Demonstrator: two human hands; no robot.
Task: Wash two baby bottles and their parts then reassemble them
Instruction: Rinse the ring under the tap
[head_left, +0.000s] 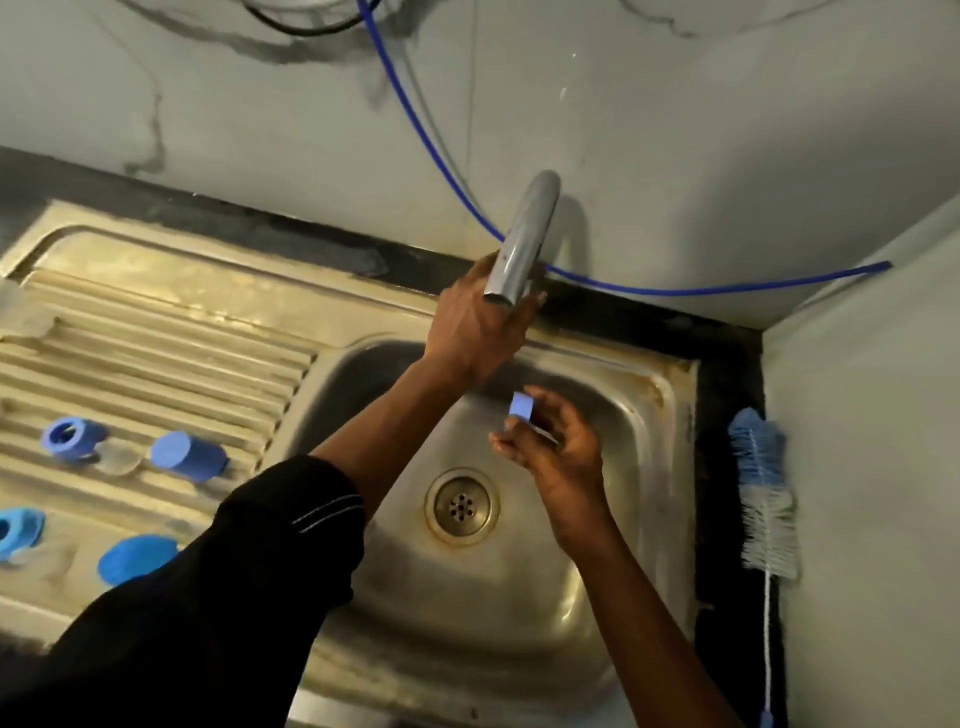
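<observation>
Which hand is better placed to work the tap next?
Left. The left hand is at the tap; the right hand pinches a small blue part over the sink.

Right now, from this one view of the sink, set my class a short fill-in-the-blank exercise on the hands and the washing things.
1. The left hand reaches the tap; the right hand pinches a small ____ part.
2. The bottle brush lies to the ____ of the sink.
3. The other bottle parts lie on the draining board, to the ____ of the sink.
Missing words: blue; right; left.
</observation>
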